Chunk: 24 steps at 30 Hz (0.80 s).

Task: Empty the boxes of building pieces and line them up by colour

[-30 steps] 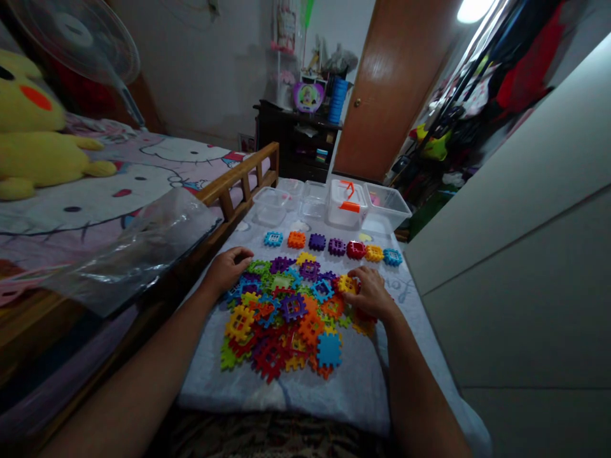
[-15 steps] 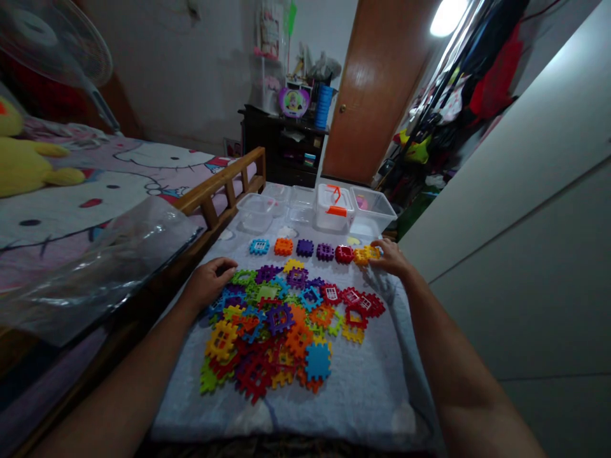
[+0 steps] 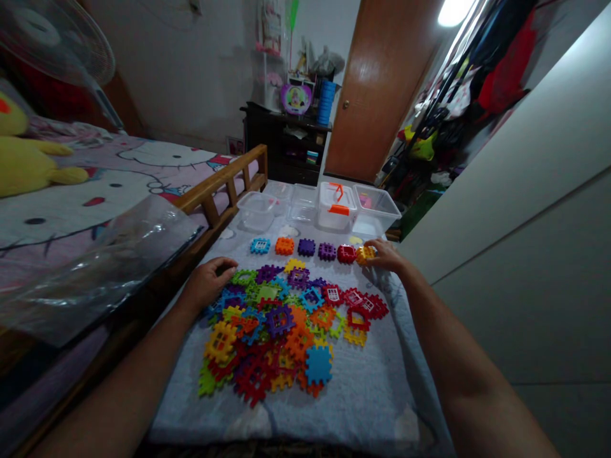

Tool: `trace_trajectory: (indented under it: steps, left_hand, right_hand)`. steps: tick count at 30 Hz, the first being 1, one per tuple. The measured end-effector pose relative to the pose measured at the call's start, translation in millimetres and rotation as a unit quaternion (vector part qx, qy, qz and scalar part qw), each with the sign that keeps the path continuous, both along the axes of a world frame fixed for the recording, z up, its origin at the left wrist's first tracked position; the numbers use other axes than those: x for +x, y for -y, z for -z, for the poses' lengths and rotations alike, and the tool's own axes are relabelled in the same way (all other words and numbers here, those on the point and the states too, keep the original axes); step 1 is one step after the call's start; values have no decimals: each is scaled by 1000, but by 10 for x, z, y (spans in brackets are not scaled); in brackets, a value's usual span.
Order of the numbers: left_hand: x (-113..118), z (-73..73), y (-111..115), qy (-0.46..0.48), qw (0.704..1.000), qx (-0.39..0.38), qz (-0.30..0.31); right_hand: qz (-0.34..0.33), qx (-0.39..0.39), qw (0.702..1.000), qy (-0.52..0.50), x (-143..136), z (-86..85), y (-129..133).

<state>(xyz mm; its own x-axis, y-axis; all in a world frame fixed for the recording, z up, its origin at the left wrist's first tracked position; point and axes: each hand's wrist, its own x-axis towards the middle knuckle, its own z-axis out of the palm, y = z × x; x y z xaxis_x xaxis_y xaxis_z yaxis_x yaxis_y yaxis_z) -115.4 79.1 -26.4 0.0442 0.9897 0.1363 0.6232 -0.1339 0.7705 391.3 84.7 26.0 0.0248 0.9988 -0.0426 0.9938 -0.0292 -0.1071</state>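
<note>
My right hand is closed on a yellow piece at the right end of a row of notched plastic pieces. Leftward from it lie a red piece, a purple windowed piece, a dark purple piece, an orange piece and a blue piece. My left hand rests at the upper left edge of a mixed-colour pile, thumb and fingers apart, holding nothing. A solid blue square tops the pile's lower right.
Clear plastic tubs and a lidded box with an orange handle stand along the table's far edge. A wooden bed rail borders the left side, and a white cabinet the right.
My right hand has moved slightly left. The two yellow pieces that showed side by side at the row's end now appear as one, stacked or overlapping. The left hand stays put.
</note>
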Motion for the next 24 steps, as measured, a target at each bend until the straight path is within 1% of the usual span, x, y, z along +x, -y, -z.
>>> trace_trajectory:
  steps: [3,8,12,16,20,22,24]
  left_hand:
    - [5,-5,4,-3,1000,-2,-5]
    - [16,-25,14,-1,1000,-5,-7]
    - [9,-20,13,-5,1000,-10,-4]
    - [-15,25,-7,-9,1000,-10,0]
    - [-30,47,-19,-10,1000,-9,3]
    - [-26,40,-16,-13,1000,-8,4]
    - [-16,28,-9,-13,1000,-9,8]
  right_hand:
    - [0,-4,1000,4,-2,22,-2]
    - [8,-12,1000,-1,-21,12,-5]
    - [10,-2,1000,-2,-36,8,17]
    - [22,40,999,-9,-50,9,114]
    - [35,111,993,-33,-93,-19,293]
    - [28,153,986,-61,-157,-41,420]
    - [6,178,978,-105,-273,-56,577]
